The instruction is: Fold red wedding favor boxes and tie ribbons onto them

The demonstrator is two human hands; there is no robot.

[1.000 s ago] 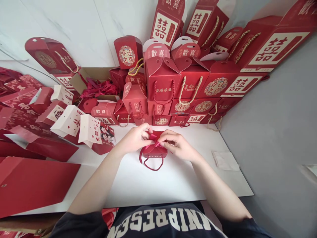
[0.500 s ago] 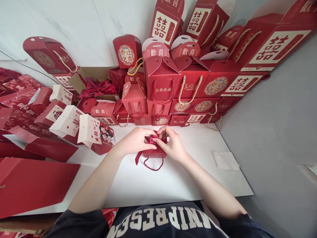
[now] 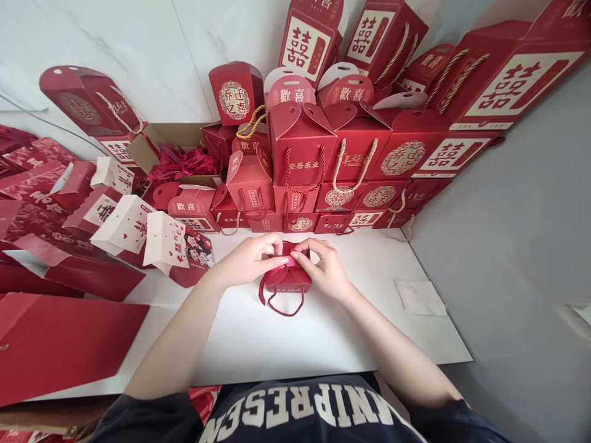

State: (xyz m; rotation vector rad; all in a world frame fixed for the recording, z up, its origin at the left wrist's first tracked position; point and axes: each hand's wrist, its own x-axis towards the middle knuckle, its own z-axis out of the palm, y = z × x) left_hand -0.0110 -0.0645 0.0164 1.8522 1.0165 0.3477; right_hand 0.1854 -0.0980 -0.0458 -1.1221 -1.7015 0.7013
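A small red gift box [image 3: 285, 280] with a red cord handle stands on the white table [image 3: 286, 338] in front of me. Both hands meet over its top. My left hand [image 3: 249, 259] pinches a red ribbon [image 3: 281, 261] at the box's top from the left. My right hand [image 3: 323, 264] pinches the same ribbon from the right, fingers curled together. A loose ribbon tail hangs down the box's left side.
Stacks of red gift boxes [image 3: 351, 154] with rope handles line the back wall. A cardboard box of red ribbons [image 3: 182, 161] sits at the back left. Flat unfolded box blanks [image 3: 69, 215] cover the left side. A white paper piece [image 3: 420, 298] lies at the right.
My hands kept working the ribbon on the box top: the right hand moved in closer over the top, and the ribbon tail at the left swung out, then back against the box.
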